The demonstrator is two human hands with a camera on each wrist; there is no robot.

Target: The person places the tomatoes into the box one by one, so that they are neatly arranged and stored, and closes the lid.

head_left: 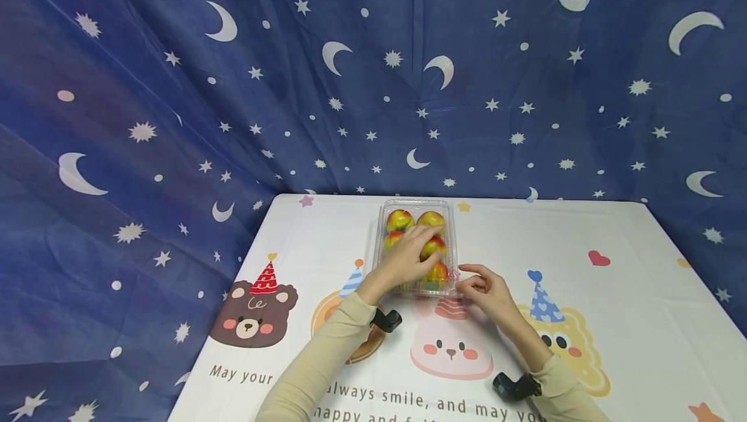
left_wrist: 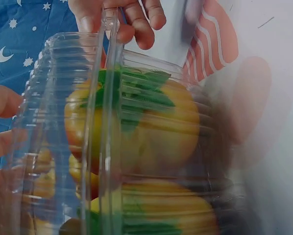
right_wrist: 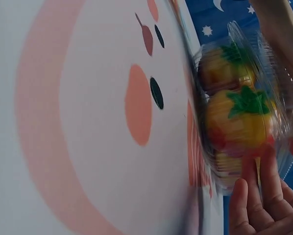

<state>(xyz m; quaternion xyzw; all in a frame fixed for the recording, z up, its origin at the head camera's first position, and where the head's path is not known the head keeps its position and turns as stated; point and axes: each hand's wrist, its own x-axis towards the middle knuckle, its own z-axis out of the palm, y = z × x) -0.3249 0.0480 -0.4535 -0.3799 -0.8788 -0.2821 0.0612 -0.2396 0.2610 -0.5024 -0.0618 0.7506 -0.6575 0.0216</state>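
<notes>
A clear plastic clamshell box [head_left: 379, 247] stands near the far edge of the table, with several yellow-and-red round fruits [head_left: 399, 220] inside. In the left wrist view a fruit [left_wrist: 181, 117] shows green leaves through the ribbed wall. My left hand [head_left: 408, 257] lies across the top of the box, fingers spread over the lid; its fingertips [left_wrist: 4, 101] are at the lid's edge in the left wrist view. At the near right corner, my right hand [head_left: 487, 292] pinches the box's rim [left_wrist: 109, 29] between thumb and fingers. Its fingers [right_wrist: 269, 181] are against the box side.
A white tablecloth [head_left: 642, 292] printed with cartoon animals, hearts and lettering covers the table. Behind and to the left hangs a dark blue curtain [head_left: 373, 72] with moons and stars. Black wrist cameras [head_left: 386, 320] are strapped to both wrists.
</notes>
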